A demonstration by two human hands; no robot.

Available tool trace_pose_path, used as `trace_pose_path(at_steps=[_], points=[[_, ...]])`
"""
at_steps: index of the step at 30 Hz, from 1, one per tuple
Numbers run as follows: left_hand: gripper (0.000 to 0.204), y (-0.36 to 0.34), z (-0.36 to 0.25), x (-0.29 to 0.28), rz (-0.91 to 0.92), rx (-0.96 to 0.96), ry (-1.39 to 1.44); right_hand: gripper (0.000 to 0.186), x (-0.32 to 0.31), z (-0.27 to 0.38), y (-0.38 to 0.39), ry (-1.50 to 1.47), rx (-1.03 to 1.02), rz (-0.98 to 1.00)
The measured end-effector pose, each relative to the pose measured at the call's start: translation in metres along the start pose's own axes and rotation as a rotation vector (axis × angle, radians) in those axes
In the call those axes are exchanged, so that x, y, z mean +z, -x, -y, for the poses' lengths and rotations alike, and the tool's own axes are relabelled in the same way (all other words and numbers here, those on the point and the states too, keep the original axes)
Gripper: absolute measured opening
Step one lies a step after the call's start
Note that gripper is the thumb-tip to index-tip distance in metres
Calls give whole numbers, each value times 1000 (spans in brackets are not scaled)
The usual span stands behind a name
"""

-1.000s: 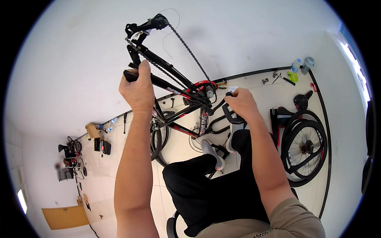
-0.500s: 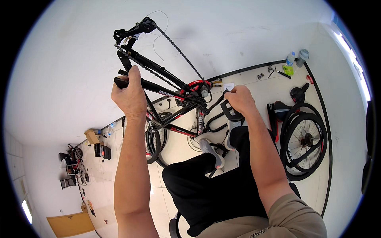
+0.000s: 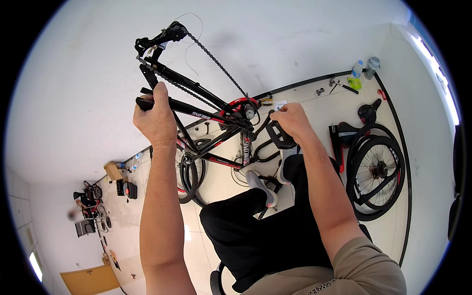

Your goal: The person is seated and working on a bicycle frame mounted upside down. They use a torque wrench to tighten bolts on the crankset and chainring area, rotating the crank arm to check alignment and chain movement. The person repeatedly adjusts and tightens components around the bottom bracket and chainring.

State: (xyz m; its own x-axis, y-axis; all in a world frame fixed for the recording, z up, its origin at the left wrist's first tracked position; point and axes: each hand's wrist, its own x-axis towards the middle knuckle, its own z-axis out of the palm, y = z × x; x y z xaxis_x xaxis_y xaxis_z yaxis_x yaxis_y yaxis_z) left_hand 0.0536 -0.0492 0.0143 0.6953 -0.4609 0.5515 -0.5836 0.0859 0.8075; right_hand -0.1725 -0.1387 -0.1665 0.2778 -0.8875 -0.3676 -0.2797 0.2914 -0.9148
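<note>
Frame (image 3: 194, 111) is dead ahead, between both hands and near the wall (image 3: 275, 49). Left hand (image 3: 156, 117) is wrapped round its rear end, right hand (image 3: 292, 121) clamped on the crank (image 3: 262, 126) next to the pedal (image 3: 280, 137). I'd guess it's stiff, fairly light, maybe slick where painted. Bare tubing looks the best hold; derailleur (image 3: 174, 32) seems the fragile bit, and the chain (image 3: 215, 61) could snag fingers. Wheel (image 3: 378, 170), saddle (image 3: 366, 114) and hammer (image 3: 349, 89) lie off right, not in the way.
</note>
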Motion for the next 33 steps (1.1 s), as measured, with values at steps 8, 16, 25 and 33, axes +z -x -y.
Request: trace_pose_path(at_steps=[8, 16, 25, 33], points=[[36, 2, -3, -1, 10, -3, -9, 21, 3, 7, 6, -149, 10, 31], [35, 1, -2, -2, 11, -15, -21, 26, 2, 8, 10, -115, -3, 71], [40, 4, -7, -2, -6, 3, 1, 35, 4, 10, 15, 98, -39, 44], [39, 3, -8, -2, -1, 0, -30, 26, 19, 8, 18, -617, 209, 344]])
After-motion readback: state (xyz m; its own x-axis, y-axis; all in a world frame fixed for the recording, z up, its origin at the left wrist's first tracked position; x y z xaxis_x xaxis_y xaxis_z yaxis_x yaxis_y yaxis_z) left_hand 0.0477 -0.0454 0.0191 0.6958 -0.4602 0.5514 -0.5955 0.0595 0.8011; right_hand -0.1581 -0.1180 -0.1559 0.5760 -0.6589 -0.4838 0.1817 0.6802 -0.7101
